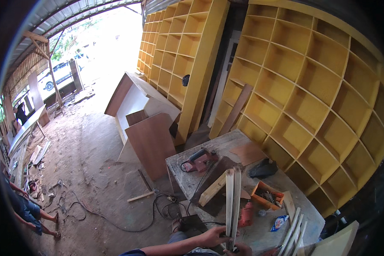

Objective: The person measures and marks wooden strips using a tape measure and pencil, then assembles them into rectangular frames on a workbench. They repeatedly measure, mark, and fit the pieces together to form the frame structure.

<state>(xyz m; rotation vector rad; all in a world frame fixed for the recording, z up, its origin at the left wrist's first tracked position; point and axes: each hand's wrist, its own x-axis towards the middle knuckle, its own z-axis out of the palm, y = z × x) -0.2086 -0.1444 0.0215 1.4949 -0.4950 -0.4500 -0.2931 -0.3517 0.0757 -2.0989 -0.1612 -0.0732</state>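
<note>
Item, bottom centre: paired pale wood strips (233,200), upright, clamped in my left hand (213,236); right hand (239,250) steadying below. Step: aligning; next likely needs flush ends.

Pale bare wood strips (233,200); matt yellow painted shelving (311,85); rough workbench (209,145).

Daylight pours in from the open shed mouth at upper left, blown out to white glare. The yellow shelving (303,85) is evenly lit. Fisheye bends straight edges; a black rim vignettes the corners.
</note>
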